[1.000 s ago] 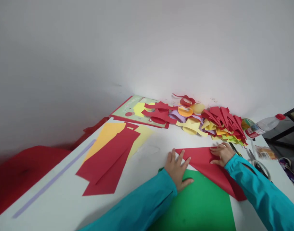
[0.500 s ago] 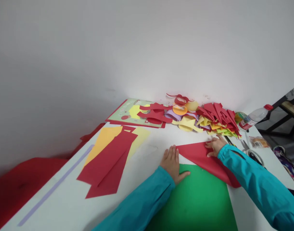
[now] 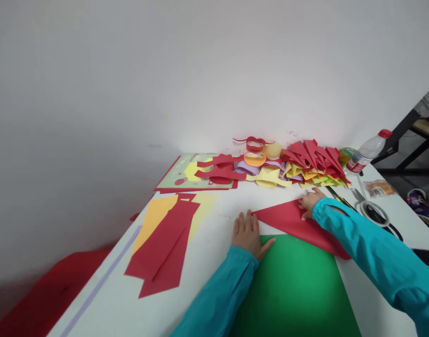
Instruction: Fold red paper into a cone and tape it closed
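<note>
A red paper sheet [image 3: 284, 216], bent over into a pointed, folded shape, lies on the white table with its front edge bulging in a soft curve. My left hand [image 3: 248, 236] rests flat at the sheet's left tip, fingers stretched forward and thumb out to the right. Over the red paper's far right part lies my right hand [image 3: 309, 203], its fingers spread and slightly bent against it. Closer to me is a large green sheet [image 3: 298, 285], partly beneath the red one; my left thumb reaches its far left corner.
Red cut-out pieces [image 3: 165, 243] over yellow paper lie left, beside a purple strip [image 3: 102, 283]. At the back are a green board [image 3: 170, 175], paper rings [image 3: 255, 159] and folded red pieces [image 3: 312, 157]. Rightward stand a bottle [image 3: 368, 152], scissors [image 3: 342, 199] and white tape roll [image 3: 374, 211].
The view has tilted a little, shifting everything in the picture. Both hands stay in nearly the same places on the red paper and table; the fold looks about the same.
</note>
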A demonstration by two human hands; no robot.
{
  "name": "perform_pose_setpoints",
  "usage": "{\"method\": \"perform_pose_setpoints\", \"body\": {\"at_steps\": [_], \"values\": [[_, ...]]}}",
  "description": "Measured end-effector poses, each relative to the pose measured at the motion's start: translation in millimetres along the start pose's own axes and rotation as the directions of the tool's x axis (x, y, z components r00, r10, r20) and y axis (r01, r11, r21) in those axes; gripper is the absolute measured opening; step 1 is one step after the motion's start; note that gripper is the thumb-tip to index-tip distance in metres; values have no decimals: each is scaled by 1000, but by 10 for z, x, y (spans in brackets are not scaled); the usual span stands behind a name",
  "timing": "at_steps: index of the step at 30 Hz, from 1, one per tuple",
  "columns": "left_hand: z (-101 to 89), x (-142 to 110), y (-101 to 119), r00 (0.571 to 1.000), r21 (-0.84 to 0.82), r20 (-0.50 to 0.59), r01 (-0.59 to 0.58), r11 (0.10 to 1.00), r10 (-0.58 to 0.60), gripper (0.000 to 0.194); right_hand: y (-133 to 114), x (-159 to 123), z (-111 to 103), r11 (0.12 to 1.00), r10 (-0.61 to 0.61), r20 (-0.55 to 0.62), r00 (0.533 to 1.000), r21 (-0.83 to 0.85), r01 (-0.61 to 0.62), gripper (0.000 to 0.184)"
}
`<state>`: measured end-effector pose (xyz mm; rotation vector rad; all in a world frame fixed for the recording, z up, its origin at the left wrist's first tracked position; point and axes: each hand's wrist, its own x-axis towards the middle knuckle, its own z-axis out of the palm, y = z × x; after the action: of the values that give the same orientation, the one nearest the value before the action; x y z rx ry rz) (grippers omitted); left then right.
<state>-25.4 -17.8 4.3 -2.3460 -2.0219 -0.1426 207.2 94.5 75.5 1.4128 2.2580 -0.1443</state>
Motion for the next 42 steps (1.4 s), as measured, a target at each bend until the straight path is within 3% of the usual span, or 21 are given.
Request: {"method": "perform_pose_setpoints", "body": {"at_steps": [5, 14, 17, 20, 24, 34, 42], "values": [[-58, -9, -74, 999, 38, 36, -30, 999, 29, 91, -18, -22, -16, 1000, 7, -12, 1000, 31, -6, 39], [-141, -64, -114, 997, 96, 26, 64, 993, -67, 79, 3, 47, 40, 998, -5, -24, 1000, 64, 7, 40], [-158, -62, -79, 1000, 73, 0, 21, 997, -21, 80, -14, 33, -1, 998, -1, -10, 1000, 59, 2, 40], [-178, -18, -19, 995, 14, -6, -95, 995, 95, 81, -28, 17, -32, 998, 3, -3, 1000, 64, -3, 41], [-165, 49, 70, 969, -68, 49, -237, 969, 240, 82, -45, 0, -60, 997, 9, 1, 1000, 76, -9, 40], [-147, -28, 117, 985, -46, 100, -137, 989, 141, 83, -46, -1, -54, 996, 22, 20, 1000, 82, -24, 43], [-196, -4, -30, 967, -47, 84, -236, 971, 239, 88, -49, 13, -30, 997, 34, 43, 999, 65, -37, 45]]}}
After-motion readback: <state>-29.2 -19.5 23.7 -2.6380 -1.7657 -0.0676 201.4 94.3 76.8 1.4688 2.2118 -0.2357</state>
